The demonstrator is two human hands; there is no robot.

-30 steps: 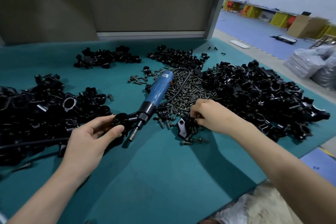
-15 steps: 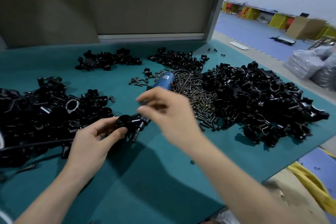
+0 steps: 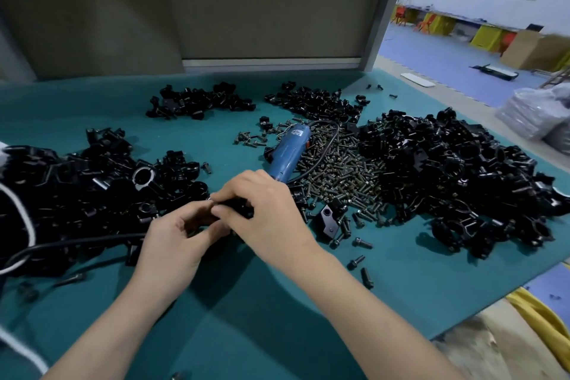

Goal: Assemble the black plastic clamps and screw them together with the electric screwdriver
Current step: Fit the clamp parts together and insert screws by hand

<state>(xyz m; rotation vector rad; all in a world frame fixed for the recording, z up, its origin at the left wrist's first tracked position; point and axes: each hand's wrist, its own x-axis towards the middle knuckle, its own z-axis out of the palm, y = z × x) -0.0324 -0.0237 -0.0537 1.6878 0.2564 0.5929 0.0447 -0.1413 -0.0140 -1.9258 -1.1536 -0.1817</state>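
On the one worktop (image 3: 277, 333) lay four heaps of black clamp parts, each too many to count: the left heap (image 3: 77, 194), back-left heap (image 3: 197, 100), back-middle heap (image 3: 311, 102) and right heap (image 3: 447, 176). There was one screw pile (image 3: 339, 176), one electric screwdriver (image 3: 290, 154), one lone clamp half (image 3: 328, 220), three stray screws (image 3: 364, 243) nearer the front, and one clamp (image 3: 234, 205) between two grips, the left grip (image 3: 172, 244) and right grip (image 3: 271, 216).

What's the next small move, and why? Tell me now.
Probably finish fitting the black clamp together: left hand and right hand both pinch it, so neither is free yet for the electric screwdriver, which lies on the mat just behind them.
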